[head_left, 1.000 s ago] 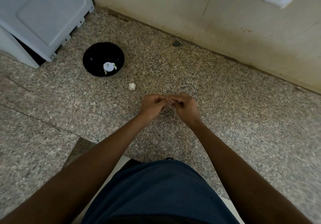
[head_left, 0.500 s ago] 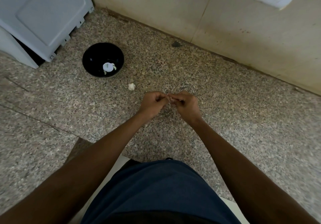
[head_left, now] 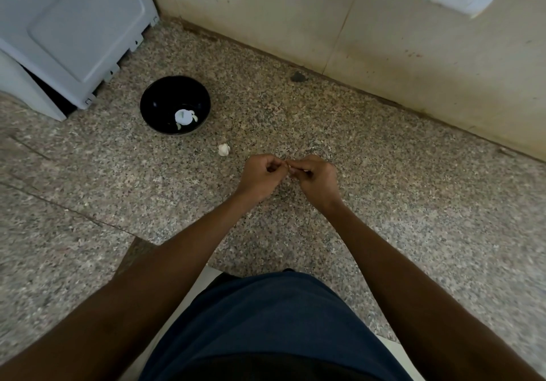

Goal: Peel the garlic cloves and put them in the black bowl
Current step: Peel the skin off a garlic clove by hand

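It looked like a home kitchen corner, and I was working low on the speckled granite floor [head_left: 384, 203]. A stained cream wall [head_left: 295, 20] met it at a grimy seam, a white appliance [head_left: 74, 25] stood at my left, and a black bowl [head_left: 153, 96] sat beside it.

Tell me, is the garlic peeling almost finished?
Not yet. The black bowl already holds a few pale pieces. The left hand and right hand pinch a small clove together. One white piece of garlic waits on the floor.
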